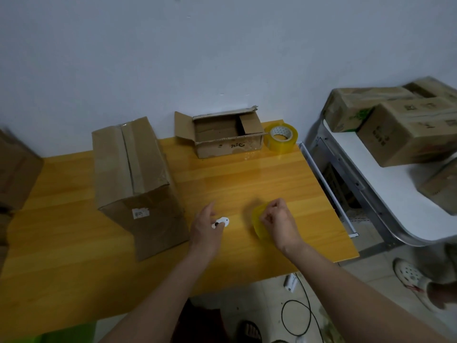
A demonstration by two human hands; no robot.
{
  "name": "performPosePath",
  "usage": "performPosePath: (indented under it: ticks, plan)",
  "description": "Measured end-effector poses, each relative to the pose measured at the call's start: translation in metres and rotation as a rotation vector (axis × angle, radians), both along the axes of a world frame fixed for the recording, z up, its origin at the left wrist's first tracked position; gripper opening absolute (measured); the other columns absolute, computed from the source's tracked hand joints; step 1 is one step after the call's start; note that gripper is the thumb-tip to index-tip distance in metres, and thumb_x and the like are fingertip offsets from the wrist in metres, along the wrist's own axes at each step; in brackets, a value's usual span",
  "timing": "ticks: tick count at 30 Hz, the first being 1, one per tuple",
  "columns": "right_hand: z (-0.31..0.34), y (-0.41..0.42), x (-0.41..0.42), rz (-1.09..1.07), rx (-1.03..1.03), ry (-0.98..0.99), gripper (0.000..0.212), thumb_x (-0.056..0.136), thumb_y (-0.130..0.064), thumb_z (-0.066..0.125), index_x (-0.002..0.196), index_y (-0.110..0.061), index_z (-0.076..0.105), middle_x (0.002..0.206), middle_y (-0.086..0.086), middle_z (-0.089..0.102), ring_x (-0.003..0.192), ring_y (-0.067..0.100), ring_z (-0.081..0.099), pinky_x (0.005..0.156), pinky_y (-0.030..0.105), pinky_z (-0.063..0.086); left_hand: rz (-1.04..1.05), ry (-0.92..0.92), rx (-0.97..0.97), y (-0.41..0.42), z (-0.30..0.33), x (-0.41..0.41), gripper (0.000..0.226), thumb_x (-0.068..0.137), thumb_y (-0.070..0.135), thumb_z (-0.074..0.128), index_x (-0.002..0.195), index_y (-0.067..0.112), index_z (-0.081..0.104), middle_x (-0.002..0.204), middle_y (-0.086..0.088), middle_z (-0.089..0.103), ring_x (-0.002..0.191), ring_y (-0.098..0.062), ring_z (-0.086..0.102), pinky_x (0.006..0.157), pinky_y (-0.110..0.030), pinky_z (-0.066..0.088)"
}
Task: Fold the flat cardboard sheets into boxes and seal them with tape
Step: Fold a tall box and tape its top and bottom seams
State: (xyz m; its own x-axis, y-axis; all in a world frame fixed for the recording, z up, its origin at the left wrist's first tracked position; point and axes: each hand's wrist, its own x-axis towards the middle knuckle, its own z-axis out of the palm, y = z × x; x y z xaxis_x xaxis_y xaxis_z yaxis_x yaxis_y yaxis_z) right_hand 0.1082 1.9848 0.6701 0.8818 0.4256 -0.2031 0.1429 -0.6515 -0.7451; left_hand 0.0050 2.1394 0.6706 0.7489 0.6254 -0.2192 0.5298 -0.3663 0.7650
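Here, a yellow wood-grain worktop (247, 179) is standing against a pale wall, carrying a taped box (138, 184) whose white label is too small to read. The right hand (279, 221) is gripping a yellow tape roll (258, 224) near the front edge, while the left hand (205, 231) is pinching a small white cutter (220, 222); the open box (227, 137) is showing illegible scrawl.

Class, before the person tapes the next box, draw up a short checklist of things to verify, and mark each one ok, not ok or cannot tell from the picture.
1. Tape roll in right hand: ok, fingers curl on it.
2. Tape end peeled free: cannot tell, the hand hides it.
3. Small white cutter by left hand: ok; grip cannot tell.
4. Tall box sealed on top: ok, tape runs along the seam.
5. Small box ready to seal: not ok, flaps stand open.
6. Spare roll on table: ok, beside the small box.
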Motion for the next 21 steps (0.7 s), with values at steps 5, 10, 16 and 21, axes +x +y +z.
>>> performPosePath:
  ticks: [5, 10, 16, 21]
  plan:
    - [-0.035, -0.007, -0.004, 0.228, -0.346, -0.080, 0.030, 0.090, -0.004, 0.051, 0.070, -0.026, 0.041, 0.091, 0.007, 0.047, 0.091, 0.030, 0.049, 0.083, 0.045, 0.040, 0.100, 0.117, -0.046, 0.020, -0.009, -0.027, 0.057, 0.088, 0.007, 0.065, 0.141, 0.016, 0.044, 0.116, -0.001, 0.049, 0.099, -0.015, 0.051, 0.089, -0.034, 0.050]
    - [-0.050, 0.003, 0.002, 0.305, -0.497, 0.022, 0.070, 0.090, 0.007, 0.047, 0.150, -0.022, 0.024, 0.145, 0.018, 0.026, 0.129, 0.035, 0.041, 0.106, 0.038, 0.034, 0.151, 0.173, 0.095, 0.046, 0.000, -0.060, 0.056, 0.092, 0.015, 0.061, 0.144, 0.018, 0.038, 0.134, -0.004, 0.045, 0.115, -0.016, 0.046, 0.089, -0.023, 0.038]
    - [0.002, 0.076, -0.007, 0.424, -0.151, -0.323, 0.044, 0.096, -0.021, 0.055, 0.137, -0.009, 0.047, 0.129, 0.012, 0.048, 0.121, 0.028, 0.042, 0.100, 0.033, 0.035, 0.242, -0.003, 0.531, 0.083, 0.029, -0.084, 0.041, 0.089, 0.019, 0.066, 0.128, 0.015, 0.054, 0.126, -0.007, 0.045, 0.119, -0.024, 0.039, 0.095, -0.030, 0.040]
    - [0.050, 0.172, -0.032, 0.696, -0.045, -0.576, 0.054, 0.092, -0.034, 0.058, 0.141, -0.023, 0.040, 0.150, 0.007, 0.032, 0.140, 0.027, 0.025, 0.112, 0.039, 0.032, 0.174, 0.182, 0.661, 0.161, 0.047, -0.079, 0.075, 0.079, 0.045, 0.073, 0.143, 0.030, 0.037, 0.153, -0.006, 0.018, 0.137, -0.030, 0.018, 0.110, -0.046, 0.032]
